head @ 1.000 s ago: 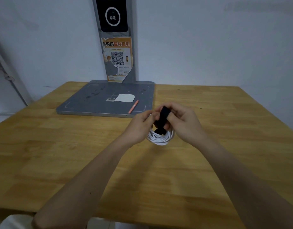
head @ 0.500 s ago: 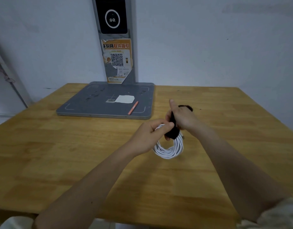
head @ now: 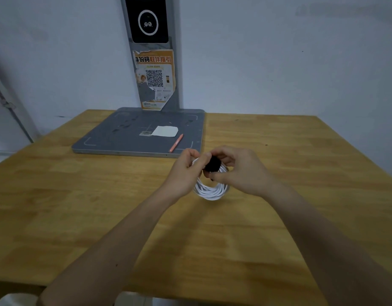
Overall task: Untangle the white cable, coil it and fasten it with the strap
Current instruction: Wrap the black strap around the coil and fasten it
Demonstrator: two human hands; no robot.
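Note:
The white cable [head: 209,191] is wound into a small round coil held above the middle of the wooden table [head: 80,195]. A black strap [head: 212,164] wraps the top of the coil. My left hand [head: 186,173] grips the coil's upper left side with curled fingers. My right hand [head: 241,171] pinches the black strap from the right, thumb underneath and fingers curled over it. The top of the coil is hidden by both hands.
A grey device base [head: 137,133] with an upright post [head: 150,51] stands at the table's back. On the base lie a white paper slip [head: 165,131] and an orange pen [head: 176,143]. A white wall rises behind.
My right hand has come back down from a raised, pulled-out position and closed over the strap on the coil. The strap's loose end is now wrapped in close. The left hand keeps its hold.

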